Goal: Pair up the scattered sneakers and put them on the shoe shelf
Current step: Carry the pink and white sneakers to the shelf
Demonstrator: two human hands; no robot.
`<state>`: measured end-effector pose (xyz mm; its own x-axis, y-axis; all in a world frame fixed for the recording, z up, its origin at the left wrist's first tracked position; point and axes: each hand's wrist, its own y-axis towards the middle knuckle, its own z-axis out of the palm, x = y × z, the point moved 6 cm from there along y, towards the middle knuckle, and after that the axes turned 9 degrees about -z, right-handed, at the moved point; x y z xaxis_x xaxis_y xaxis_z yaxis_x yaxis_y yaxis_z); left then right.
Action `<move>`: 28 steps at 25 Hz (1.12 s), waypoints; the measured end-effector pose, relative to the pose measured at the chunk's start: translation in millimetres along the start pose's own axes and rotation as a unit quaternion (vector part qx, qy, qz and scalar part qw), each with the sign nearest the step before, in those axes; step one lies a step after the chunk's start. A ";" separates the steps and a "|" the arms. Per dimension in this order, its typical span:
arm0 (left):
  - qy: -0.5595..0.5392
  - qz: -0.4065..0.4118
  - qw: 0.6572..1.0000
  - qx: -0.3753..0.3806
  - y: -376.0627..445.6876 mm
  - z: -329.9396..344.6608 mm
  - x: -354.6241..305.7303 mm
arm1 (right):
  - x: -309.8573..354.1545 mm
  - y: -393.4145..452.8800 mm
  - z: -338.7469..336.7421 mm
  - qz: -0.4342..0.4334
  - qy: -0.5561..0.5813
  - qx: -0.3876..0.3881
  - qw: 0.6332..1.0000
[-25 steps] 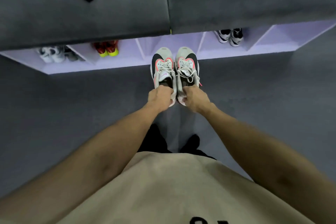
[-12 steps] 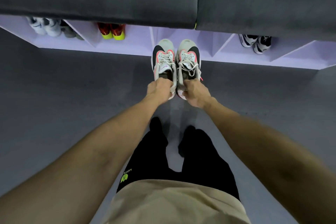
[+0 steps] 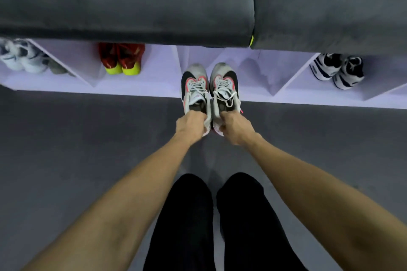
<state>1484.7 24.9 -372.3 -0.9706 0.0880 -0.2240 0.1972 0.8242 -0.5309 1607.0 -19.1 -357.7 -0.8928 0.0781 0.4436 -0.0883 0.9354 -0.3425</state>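
Now I am holding one pair of sneakers, one shoe in each hand. My left hand (image 3: 191,124) is curling its grip around the heel of the left sneaker (image 3: 195,86), and my right hand (image 3: 234,126) is curling its grip around the heel of the right sneaker (image 3: 224,82). Both grips are closed tight on the shoes. The two shoes are side by side and touching, with their toes pointing at the shoe shelf (image 3: 154,88). Their toes are reaching over the front edge of the middle box of the shelf, but I cannot tell if they are resting on it yet.

I am thinking a lot of the job is done. A red and yellow pair (image 3: 121,59) is sitting in the box to the left. A white pair (image 3: 22,59) is sitting in the far left box, with something grey beside it that I cannot make out. A white and black pair (image 3: 337,70) is sitting in a box on the right. I am still needing to push my pair in and let go. I am not seeing any loose shoes on the floor (image 3: 88,138) from here.

My sneakers are looking grey and white, with black patches on the sides and pink lines near the laces. The white laces are hanging loose and floppy.
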 end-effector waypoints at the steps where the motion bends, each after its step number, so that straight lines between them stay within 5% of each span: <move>1: 0.002 0.002 1.000 -0.004 21.3 11.0 0.5 | -10.5 15.9 10.7 -0.005 -0.013 -0.003 1.000; 14: 0.044 0.038 0.987 -0.152 272.0 55.3 -5.9 | -130.7 244.0 78.1 -0.021 -0.089 -0.082 0.992; 20: 0.070 0.027 0.982 -0.175 339.7 45.4 -10.9 | -147.6 312.3 71.1 -0.039 -0.144 -0.110 0.983; 28: 0.121 0.083 0.970 -0.193 387.9 36.9 -15.9 | -155.6 362.5 59.4 -0.046 -0.068 -0.078 0.994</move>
<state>1581.7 322.6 -604.9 -0.9430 0.3279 -0.0574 0.3329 0.9315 -0.1468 1687.6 287.3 -600.1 -0.9363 -0.0476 0.3478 -0.1126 0.9792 -0.1691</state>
